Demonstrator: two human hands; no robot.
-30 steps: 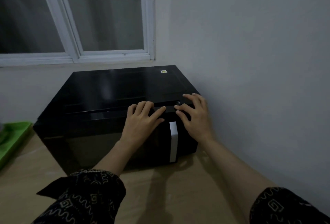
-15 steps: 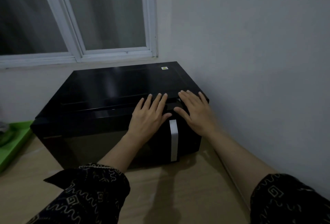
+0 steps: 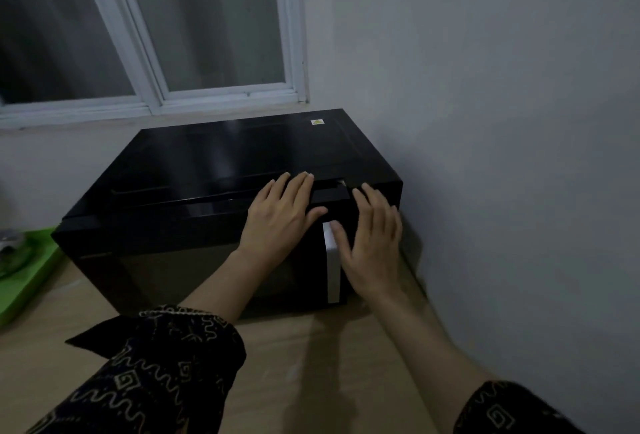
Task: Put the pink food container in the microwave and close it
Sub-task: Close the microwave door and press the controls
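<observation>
1. At the counter's (image 3: 311, 381) back right corner: black microwave (image 3: 225, 170), door looks nearly shut.
2. Left hand (image 3: 280, 222) flat, fingers spread, on door top.
3. Right hand (image 3: 374, 246) flat, open, by white handle (image 3: 332, 277).
4. Pink container can't be seen.

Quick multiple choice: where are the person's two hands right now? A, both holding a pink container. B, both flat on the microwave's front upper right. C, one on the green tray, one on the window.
B: the left hand and right hand lie open on the microwave, either side of its white handle, holding nothing.
</observation>
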